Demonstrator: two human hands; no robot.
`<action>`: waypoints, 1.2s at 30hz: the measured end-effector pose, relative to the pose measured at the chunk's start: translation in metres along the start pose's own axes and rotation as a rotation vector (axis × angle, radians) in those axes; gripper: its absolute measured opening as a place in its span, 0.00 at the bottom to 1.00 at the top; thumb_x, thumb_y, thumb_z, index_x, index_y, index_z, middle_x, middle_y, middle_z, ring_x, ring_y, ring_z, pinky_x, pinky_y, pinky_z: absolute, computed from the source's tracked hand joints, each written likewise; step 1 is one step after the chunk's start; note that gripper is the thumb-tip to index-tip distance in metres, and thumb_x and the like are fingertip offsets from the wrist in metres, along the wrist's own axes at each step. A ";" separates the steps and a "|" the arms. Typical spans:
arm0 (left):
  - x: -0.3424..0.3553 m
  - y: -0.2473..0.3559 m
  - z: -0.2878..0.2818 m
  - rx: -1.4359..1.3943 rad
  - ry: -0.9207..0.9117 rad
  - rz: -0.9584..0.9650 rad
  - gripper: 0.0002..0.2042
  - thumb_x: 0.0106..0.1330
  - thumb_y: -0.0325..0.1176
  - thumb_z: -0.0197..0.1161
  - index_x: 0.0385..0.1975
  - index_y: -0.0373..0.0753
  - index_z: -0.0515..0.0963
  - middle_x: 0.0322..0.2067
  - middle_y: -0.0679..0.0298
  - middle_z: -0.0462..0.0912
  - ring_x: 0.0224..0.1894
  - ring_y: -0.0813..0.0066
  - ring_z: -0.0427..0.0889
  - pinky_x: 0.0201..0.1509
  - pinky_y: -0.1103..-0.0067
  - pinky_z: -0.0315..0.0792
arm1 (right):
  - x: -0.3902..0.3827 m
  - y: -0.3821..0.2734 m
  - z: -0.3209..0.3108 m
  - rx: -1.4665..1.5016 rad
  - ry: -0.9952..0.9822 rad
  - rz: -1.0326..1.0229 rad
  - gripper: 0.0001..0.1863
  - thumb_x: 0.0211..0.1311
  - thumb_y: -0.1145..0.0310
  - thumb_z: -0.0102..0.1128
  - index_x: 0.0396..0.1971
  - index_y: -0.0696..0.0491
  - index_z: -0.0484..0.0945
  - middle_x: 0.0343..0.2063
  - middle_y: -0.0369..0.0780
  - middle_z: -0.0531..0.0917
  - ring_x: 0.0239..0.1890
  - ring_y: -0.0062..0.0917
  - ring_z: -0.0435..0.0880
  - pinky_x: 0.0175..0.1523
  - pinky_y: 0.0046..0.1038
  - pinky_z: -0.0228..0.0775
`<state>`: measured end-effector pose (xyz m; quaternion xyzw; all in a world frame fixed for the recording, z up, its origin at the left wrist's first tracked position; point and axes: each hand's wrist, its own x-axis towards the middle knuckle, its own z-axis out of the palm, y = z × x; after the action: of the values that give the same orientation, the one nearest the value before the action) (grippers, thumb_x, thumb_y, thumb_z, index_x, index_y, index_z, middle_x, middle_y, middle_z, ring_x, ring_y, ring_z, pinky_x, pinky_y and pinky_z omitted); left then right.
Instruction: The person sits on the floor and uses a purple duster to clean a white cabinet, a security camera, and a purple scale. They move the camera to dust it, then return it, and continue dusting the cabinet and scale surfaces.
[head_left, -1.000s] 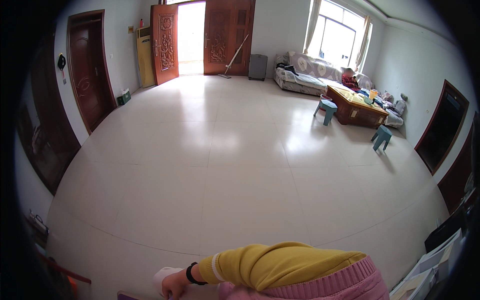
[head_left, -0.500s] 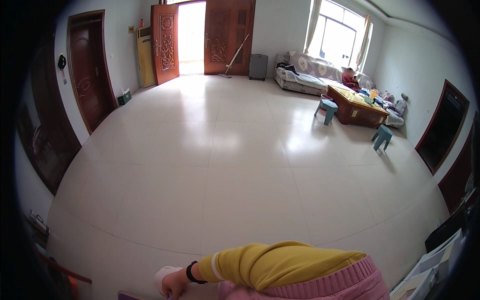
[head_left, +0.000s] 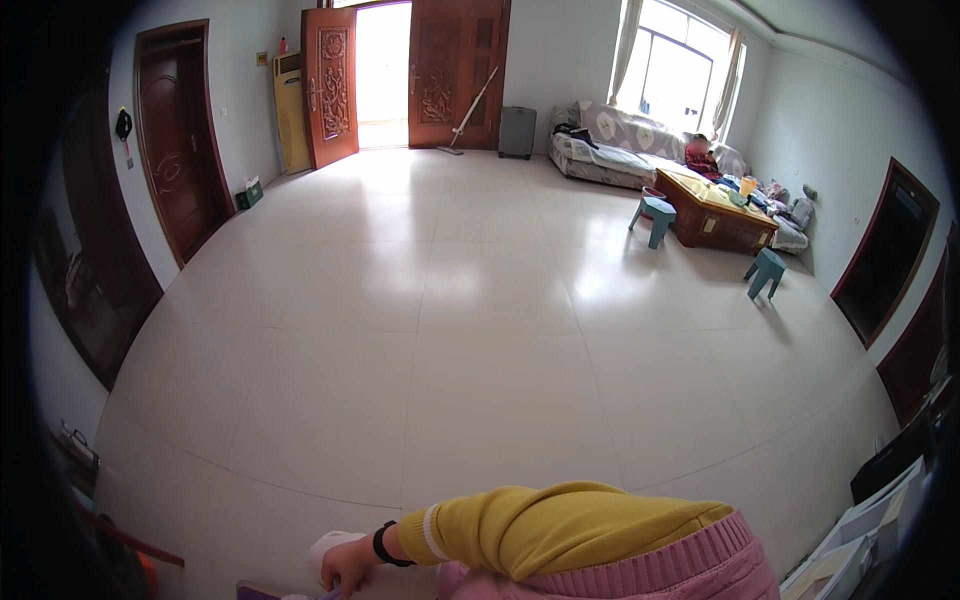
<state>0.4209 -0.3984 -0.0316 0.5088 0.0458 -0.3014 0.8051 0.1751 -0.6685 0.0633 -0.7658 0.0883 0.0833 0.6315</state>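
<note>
My right arm, in a yellow sleeve (head_left: 560,530), reaches leftward across the bottom of the view. A dark band (head_left: 385,545) circles its wrist. My right hand (head_left: 348,568) points down with its fingers bent together. They close on something at the lower edge, where a bit of purple shows; what it is I cannot make out. A pale rounded thing (head_left: 325,545) lies just behind the hand. The edge of a flat purple thing (head_left: 258,592) shows to the left of the fingers, mostly cut off. My left hand is not in view.
Pale tiled floor (head_left: 480,400) spreads ahead. At the far right a person (head_left: 700,155) sits on a sofa (head_left: 605,165) behind a wooden table (head_left: 710,225), with stools (head_left: 655,215) beside it. A mop (head_left: 475,110) leans on the carved door. White boxy things (head_left: 860,540) stand at lower right.
My right hand has shifted very slightly, and a little more purple shows at its fingertips. The pale thing behind it has moved slightly left. The room looks the same.
</note>
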 end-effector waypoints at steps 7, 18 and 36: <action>0.000 -0.001 0.001 0.184 0.028 -0.057 0.17 0.71 0.44 0.55 0.44 0.36 0.80 0.37 0.62 0.84 0.37 0.66 0.81 0.40 0.74 0.74 | -0.002 -0.004 0.002 0.037 0.022 0.065 0.16 0.58 0.64 0.71 0.46 0.49 0.84 0.28 0.32 0.85 0.25 0.17 0.80 0.28 0.24 0.75; 0.007 -0.007 0.000 0.117 -0.046 -0.072 0.15 0.72 0.39 0.53 0.49 0.37 0.78 0.41 0.59 0.84 0.40 0.65 0.81 0.44 0.72 0.76 | 0.011 0.010 0.006 0.090 0.019 0.105 0.18 0.56 0.64 0.73 0.48 0.48 0.84 0.28 0.32 0.84 0.26 0.18 0.80 0.28 0.25 0.74; 0.034 -0.019 -0.030 0.045 -0.207 -0.108 0.15 0.73 0.30 0.50 0.57 0.38 0.74 0.47 0.56 0.83 0.45 0.64 0.83 0.50 0.69 0.79 | 0.005 0.003 0.005 0.087 -0.003 0.104 0.18 0.57 0.64 0.72 0.48 0.47 0.84 0.28 0.31 0.85 0.25 0.17 0.80 0.27 0.24 0.74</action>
<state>0.4456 -0.3940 -0.0737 0.4897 -0.0167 -0.3963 0.7764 0.1795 -0.6646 0.0578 -0.7319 0.1308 0.1134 0.6591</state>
